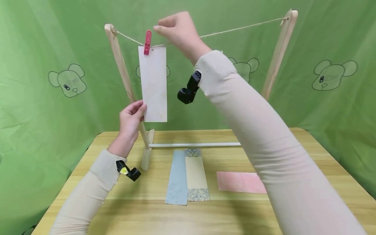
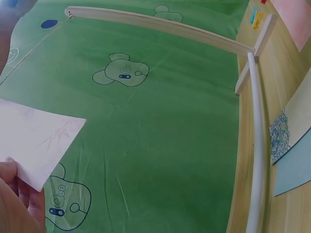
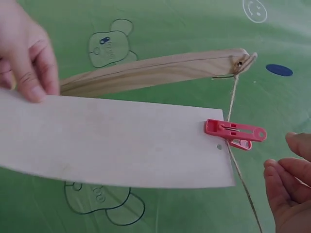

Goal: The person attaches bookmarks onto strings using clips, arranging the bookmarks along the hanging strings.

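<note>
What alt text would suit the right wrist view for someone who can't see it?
A red clothespin clips a white card to a string, while the left hand grips the card's edge. The right hand, holding nothing, is beside the clothespin without touching it; a wooden post and green cloth are behind.

4 rectangular paper cards: white [image 1: 154,86] at left hand [image 1: 130,122], light-blue [image 1: 177,179], blue-patterned cream [image 1: 196,173], pink [image 1: 239,182] below. 3+ plastic clips: red [image 1: 148,42] beside right hand [image 1: 182,32], blue [image 2: 254,15], yellow [image 2: 258,21] farther off. 2 wooden posts [image 1: 121,65], 1 beige string [image 1: 241,28], 1 white rod [image 1: 194,144].
</note>
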### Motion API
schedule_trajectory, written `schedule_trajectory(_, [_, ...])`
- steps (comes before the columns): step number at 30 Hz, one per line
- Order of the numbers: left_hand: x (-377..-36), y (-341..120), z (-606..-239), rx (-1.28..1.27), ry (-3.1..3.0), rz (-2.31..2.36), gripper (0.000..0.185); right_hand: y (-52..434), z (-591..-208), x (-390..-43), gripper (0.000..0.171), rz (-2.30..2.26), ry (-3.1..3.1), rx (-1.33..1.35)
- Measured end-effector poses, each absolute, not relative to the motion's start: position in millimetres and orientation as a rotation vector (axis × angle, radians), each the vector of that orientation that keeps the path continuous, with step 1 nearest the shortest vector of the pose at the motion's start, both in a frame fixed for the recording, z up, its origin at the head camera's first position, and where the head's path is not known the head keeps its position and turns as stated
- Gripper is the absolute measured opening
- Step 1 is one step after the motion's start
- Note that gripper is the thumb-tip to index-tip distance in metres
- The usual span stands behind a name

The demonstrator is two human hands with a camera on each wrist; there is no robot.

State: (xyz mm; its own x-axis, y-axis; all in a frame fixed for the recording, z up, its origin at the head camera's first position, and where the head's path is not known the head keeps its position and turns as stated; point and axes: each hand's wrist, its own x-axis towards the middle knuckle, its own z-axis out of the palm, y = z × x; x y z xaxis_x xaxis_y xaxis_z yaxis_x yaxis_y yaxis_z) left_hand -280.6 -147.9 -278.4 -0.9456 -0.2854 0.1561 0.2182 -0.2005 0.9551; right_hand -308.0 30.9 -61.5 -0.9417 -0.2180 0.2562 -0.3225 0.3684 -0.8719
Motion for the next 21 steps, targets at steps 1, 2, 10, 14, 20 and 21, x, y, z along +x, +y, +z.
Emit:
schedule_trajectory(1, [-280.8,-147.8,-279.0,0.077,-1.751,-2.212,0.012,34.0,-62.9,-306.4,0.045,1.653,-2.501,0.502])
schedule_trajectory(2, [-281.0,-147.8,-279.8,0.073,-1.763,-2.213,0.011,37.2,-65.1,-304.8,0.044,1.662,-2.488,0.507])
schedule_trajectory(10, [-281.5,-147.0,-286.1,0.09,-1.825,-2.209,0.021,66.4,-94.0,-292.0,0.039,1.63,-2.42,0.556])
schedule_trajectory(14, [-281.0,-149.0,-291.3,0.093,-1.836,-2.188,0.036,81.6,-111.2,-289.8,0.039,1.55,-2.448,0.617])
schedule_trajectory(20, [-273.2,-155.4,-313.9,0.112,-1.875,-2.218,0.042,107.7,-153.1,-286.5,0.041,1.503,-2.527,0.649])
schedule_trajectory(21, [-271.3,-155.8,-318.1,0.111,-1.884,-2.234,0.042,112.5,-161.0,-285.1,0.042,1.506,-2.541,0.643])
